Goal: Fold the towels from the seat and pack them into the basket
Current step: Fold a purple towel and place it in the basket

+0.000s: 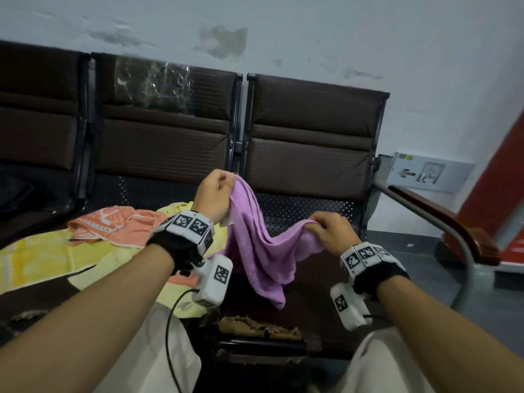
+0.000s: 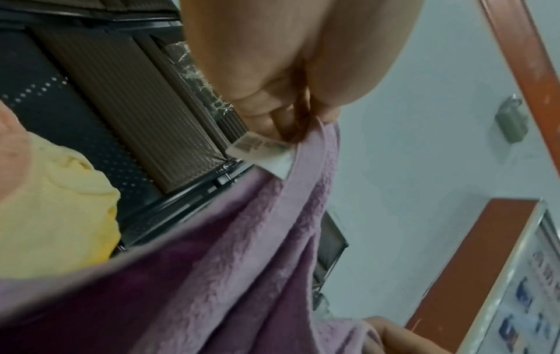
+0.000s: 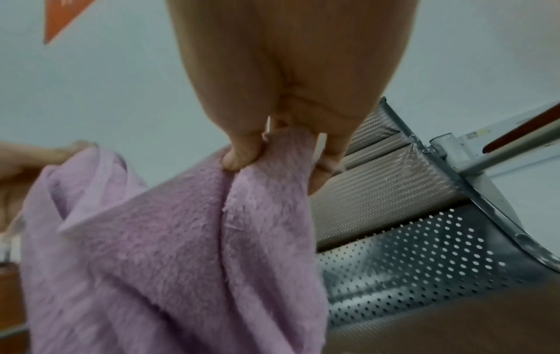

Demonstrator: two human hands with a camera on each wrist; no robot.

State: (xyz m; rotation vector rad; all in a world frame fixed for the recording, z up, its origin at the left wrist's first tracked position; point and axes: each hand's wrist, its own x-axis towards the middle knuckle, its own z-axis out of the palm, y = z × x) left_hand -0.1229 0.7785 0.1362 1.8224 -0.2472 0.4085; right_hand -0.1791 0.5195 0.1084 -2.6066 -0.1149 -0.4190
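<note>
Now purple towel (image 1: 256, 245) btwn both grips.

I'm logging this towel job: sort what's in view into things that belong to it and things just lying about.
Part of the job:
- fluffy purple towel, pinched by left hand and right hand
- crumpled orange patterned towel
- pale yellow towels
- brown padded seat bench
No basket in view.

Lying about:
- clear plastic wrap on a backrest
- white arrow sign
</note>
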